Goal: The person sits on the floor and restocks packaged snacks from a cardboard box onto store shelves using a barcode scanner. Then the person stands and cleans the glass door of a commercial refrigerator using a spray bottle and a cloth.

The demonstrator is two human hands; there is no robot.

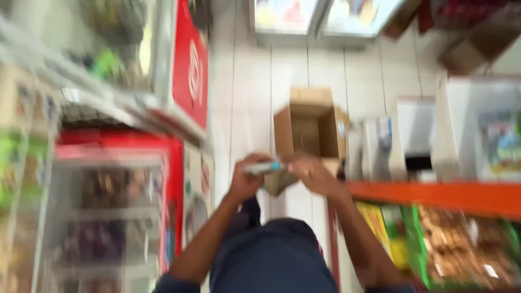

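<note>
Left hand: fingers curled round one end of a slim pack.
Right hand: pinching the pack's other end.
Pack: blurred, held level just before the open box.
Box: on the floor.
Shelf: right of the box.

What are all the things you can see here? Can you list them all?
Cardboard box: one, brown, open, on the white floor ahead of the hands.
Small object: one, pale with a blue band, held between both hands; too blurred to name.
Display fridge: one, red frame, left side.
Shelf edge: one, orange, right side, green packets beneath.
Freezer: one, pale, far end of the aisle.
Left hand: one, fingers on the object.
Right hand: one, fingers on the object.
</note>
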